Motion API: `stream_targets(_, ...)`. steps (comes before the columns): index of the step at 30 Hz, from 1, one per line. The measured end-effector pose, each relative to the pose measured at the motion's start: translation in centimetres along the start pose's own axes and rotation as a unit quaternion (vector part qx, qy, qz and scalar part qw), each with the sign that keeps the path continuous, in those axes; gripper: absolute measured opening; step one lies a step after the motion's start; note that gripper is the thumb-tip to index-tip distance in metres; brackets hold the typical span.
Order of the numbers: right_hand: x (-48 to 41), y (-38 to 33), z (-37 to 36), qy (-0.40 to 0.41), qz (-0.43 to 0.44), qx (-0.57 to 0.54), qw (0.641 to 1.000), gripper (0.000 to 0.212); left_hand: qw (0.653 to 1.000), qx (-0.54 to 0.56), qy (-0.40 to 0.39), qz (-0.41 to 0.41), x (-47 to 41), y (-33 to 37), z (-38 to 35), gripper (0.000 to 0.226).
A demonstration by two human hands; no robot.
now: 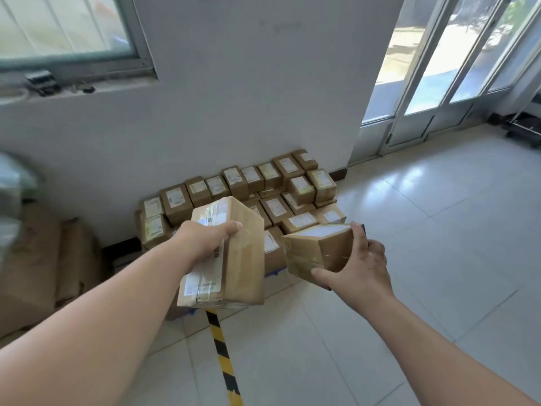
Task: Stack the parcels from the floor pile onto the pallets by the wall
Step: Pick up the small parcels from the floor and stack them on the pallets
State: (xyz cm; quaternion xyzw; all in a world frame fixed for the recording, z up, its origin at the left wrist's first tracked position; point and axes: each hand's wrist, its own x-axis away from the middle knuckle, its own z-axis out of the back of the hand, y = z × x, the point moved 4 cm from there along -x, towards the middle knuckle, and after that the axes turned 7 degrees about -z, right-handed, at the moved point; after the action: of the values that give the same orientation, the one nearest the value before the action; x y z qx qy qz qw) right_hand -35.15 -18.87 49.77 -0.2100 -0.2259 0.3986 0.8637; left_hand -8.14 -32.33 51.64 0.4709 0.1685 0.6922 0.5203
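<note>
My left hand [205, 241] grips a large brown cardboard parcel [243, 259] from above, its labelled face turned left. My right hand [360, 268] holds a smaller brown parcel [316, 253] with a white label on top, thumb under it and fingers round its right side. Both parcels hang in the air in front of the stack of labelled parcels [263, 197] by the white wall. A sliver of blue pallet [276, 272] shows under the stack, between the two held parcels.
Large brown cartons [44, 259] stand at the left against the wall. A yellow-and-black floor stripe [222, 353] runs towards me over white tiles. Glass doors [439, 83] are at the right, with a black trolley [524, 127] beyond.
</note>
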Motion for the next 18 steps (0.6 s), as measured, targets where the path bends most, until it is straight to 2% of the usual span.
stream_targets(4, -4.2, -3.7, -2.2, 0.015, -0.008, 0.049, 0.999, 0.117, 1.000, 0.007, -0.003, 0.030, -3.9, 0.0, 2.2, 0.130)
stream_targets(8, -9.4, -6.4, -4.3, 0.007, -0.005, 0.066, 0.998, 0.118, 0.998, 0.017, 0.005, 0.058, -8.7, 0.2, 2.8, 0.139)
stream_targets(14, -20.7, -9.5, -7.7, -0.025, 0.012, 0.053, 0.998, 0.120, 0.994, 0.047, 0.001, 0.098, -18.1, 2.9, 0.9, 0.130)
stream_targets(18, -31.0, -11.1, -10.6, -0.074, -0.005, 0.052, 0.996, 0.122, 0.990, 0.045, 0.012, 0.135, -26.6, 5.6, -1.9, 0.133)
